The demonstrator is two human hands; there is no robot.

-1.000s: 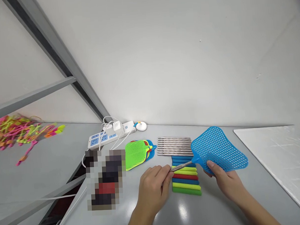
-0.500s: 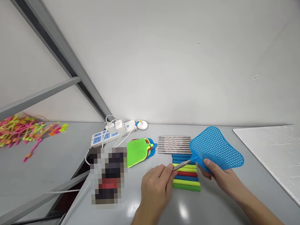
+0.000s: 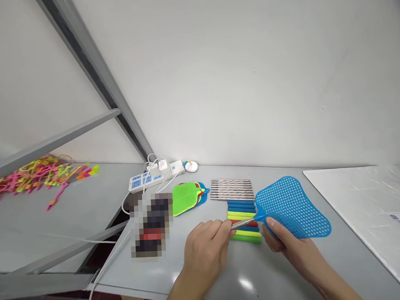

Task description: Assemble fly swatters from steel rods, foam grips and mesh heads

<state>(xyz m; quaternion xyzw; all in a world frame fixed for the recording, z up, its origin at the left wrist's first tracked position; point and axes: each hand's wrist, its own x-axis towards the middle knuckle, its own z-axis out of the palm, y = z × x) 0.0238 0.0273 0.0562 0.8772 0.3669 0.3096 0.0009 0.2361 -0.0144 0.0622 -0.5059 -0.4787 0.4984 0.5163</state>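
Note:
My left hand (image 3: 207,247) is closed around a metal rod (image 3: 242,223), whose far end meets the neck of a blue fly swatter head (image 3: 293,208). With thumb on top, my right hand (image 3: 286,239) grips that head near its neck. Beneath the rod lies a row of coloured handle tubes (image 3: 245,234) in blue, yellow, red and green. Behind them, silvery metal rods (image 3: 232,189) are lined up side by side. To their left is a fanned stack of swatter heads (image 3: 185,198), a green one on top.
A white power strip (image 3: 145,181) with plugs and cables lies at the back left, near a round white object (image 3: 191,166). A pixelated dark item (image 3: 153,227) is front left. Pink and yellow pieces (image 3: 45,174) lie beyond the metal frame (image 3: 96,121). A white wrapped sheet (image 3: 354,196) covers the right side.
The blue swatter head and my right hand have shifted slightly down and right. Both hands keep hold of the swatter. The camera view has moved a little.

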